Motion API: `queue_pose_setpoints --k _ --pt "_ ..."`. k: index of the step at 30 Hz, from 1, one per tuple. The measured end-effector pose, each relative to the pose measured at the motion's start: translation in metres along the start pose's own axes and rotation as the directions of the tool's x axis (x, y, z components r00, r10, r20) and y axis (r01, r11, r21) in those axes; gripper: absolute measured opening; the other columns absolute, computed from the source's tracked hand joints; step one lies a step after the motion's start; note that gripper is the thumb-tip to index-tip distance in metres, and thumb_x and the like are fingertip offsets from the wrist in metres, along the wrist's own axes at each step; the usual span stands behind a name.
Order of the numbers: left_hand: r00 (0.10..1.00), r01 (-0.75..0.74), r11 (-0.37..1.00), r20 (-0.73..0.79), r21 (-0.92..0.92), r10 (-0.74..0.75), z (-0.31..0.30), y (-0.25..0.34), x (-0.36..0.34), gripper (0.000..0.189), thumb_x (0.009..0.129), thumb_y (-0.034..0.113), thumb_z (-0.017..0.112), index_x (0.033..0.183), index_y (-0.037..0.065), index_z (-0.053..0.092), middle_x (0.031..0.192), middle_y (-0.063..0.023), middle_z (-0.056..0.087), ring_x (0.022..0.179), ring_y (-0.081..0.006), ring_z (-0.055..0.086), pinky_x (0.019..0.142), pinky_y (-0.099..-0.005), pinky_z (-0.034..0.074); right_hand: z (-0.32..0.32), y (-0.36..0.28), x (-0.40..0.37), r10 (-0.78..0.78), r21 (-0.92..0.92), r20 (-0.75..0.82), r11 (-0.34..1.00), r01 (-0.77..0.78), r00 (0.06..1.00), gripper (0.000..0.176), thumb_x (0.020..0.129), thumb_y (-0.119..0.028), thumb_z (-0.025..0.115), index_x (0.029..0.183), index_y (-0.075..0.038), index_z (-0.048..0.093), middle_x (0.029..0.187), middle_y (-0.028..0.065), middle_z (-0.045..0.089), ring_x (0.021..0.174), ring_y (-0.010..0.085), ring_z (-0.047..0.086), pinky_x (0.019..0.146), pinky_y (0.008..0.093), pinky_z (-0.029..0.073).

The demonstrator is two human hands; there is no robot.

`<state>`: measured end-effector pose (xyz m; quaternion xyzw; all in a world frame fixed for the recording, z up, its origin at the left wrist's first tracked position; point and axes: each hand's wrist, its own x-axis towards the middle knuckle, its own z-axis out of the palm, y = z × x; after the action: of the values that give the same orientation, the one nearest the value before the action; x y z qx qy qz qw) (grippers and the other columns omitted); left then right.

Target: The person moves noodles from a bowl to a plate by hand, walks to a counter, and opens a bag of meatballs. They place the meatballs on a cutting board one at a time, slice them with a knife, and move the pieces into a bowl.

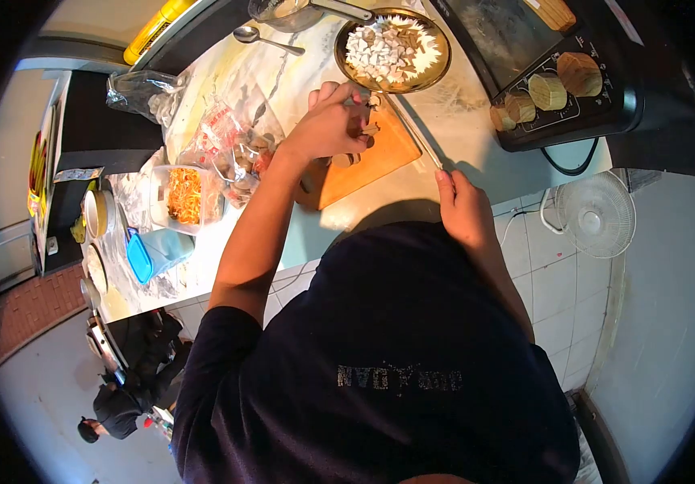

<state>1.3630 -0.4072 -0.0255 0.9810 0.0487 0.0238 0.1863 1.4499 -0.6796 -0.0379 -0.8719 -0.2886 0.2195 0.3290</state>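
Over the orange cutting board [392,165] is my left hand [333,125], its fingers bent downward around something I cannot make out. Small brown-edged pieces [346,160] lie on the board beside and below those fingers. My right hand [466,206] is closed on the handle of a knife [414,129], whose blade points up and left along the board's right edge. Beyond the board stands a round plate [341,50] holding white and brownish chopped pieces. A plastic bag [230,149] with brown items inside lies left of my left forearm.
Shredded orange food fills a clear container [159,211]; a blue-lidded container [144,256] is nearby. A spoon [271,40] and a pan [287,16] are at the back. An oven with wooden knobs [547,91] stands right. A fan [593,214] and another person [113,411] are farther off.
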Motion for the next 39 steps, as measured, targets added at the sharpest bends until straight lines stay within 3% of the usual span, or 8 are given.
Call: queue_pose_setpoints --k 6,12,18,20,29,39 --pt "0.995 0.064 0.99 -0.065 -0.124 -0.072 -0.002 -0.014 0.0 0.025 0.063 0.025 0.078 0.085 0.015 0.071 0.118 -0.0038 0.051 0.116 -0.0272 0.041 0.098 -0.0381 0.027 -0.001 0.002 -0.001 -0.005 0.019 -0.016 1.0 0.005 1.0 0.039 0.1 -0.036 0.05 0.084 -0.001 0.055 0.073 0.0252 0.059 0.073 0.0476 0.058 0.057 0.048 0.044" --pt "0.995 0.1 0.994 0.018 -0.048 -0.099 -0.01 -0.012 0.006 0.027 0.06 0.023 0.077 0.086 0.018 0.072 0.118 -0.0027 0.05 0.116 -0.027 0.041 0.097 -0.0379 0.027 -0.002 0.007 0.0 0.01 -0.019 -0.015 1.0 -0.01 1.0 0.04 0.1 -0.037 0.05 0.084 -0.001 0.055 0.073 0.0248 0.059 0.072 0.0475 0.058 0.057 0.0473 0.044" --pt "0.99 0.115 0.993 0.084 -0.022 -0.113 -0.012 -0.003 0.002 0.04 0.059 0.028 0.079 0.096 0.016 0.071 0.113 -0.006 0.052 0.112 -0.0275 0.04 0.09 -0.0393 0.029 -0.002 0.005 0.001 0.027 0.006 -0.024 1.0 -0.027 0.999 0.041 0.101 -0.038 0.05 0.084 -0.001 0.056 0.072 0.0246 0.058 0.072 0.0474 0.058 0.057 0.0468 0.044" --pt "0.954 0.242 0.967 0.161 0.078 -0.252 -0.011 -0.002 0.001 0.042 0.059 0.029 0.079 0.099 0.021 0.071 0.12 -0.0057 0.051 0.116 -0.0266 0.04 0.093 -0.0391 0.028 -0.003 0.005 0.001 0.025 0.007 -0.016 1.0 -0.025 1.0 0.041 0.101 -0.038 0.05 0.084 -0.001 0.056 0.072 0.0245 0.059 0.071 0.0471 0.058 0.057 0.0468 0.044" --pt "0.985 0.163 0.985 -0.065 0.053 -0.16 0.005 -0.002 -0.018 0.031 0.069 0.026 0.076 0.099 0.02 0.072 0.119 -0.0054 0.052 0.114 -0.0269 0.042 0.093 -0.0411 0.029 0.001 0.007 0.002 0.02 0.005 -0.003 1.0 -0.02 1.0 0.041 0.1 -0.038 0.05 0.084 -0.001 0.056 0.072 0.024 0.059 0.071 0.0465 0.059 0.058 0.0466 0.044" --pt "0.989 0.148 0.988 -0.007 -0.05 -0.148 0.004 -0.015 -0.02 0.018 0.071 0.026 0.074 0.087 0.016 0.072 0.118 -0.0049 0.052 0.115 -0.0281 0.042 0.097 -0.0392 0.028 -0.002 0.001 0.001 0.009 -0.039 0.007 0.999 -0.009 1.0 0.041 0.1 -0.039 0.051 0.084 -0.001 0.055 0.073 0.0234 0.06 0.073 0.0462 0.059 0.059 0.0474 0.045"
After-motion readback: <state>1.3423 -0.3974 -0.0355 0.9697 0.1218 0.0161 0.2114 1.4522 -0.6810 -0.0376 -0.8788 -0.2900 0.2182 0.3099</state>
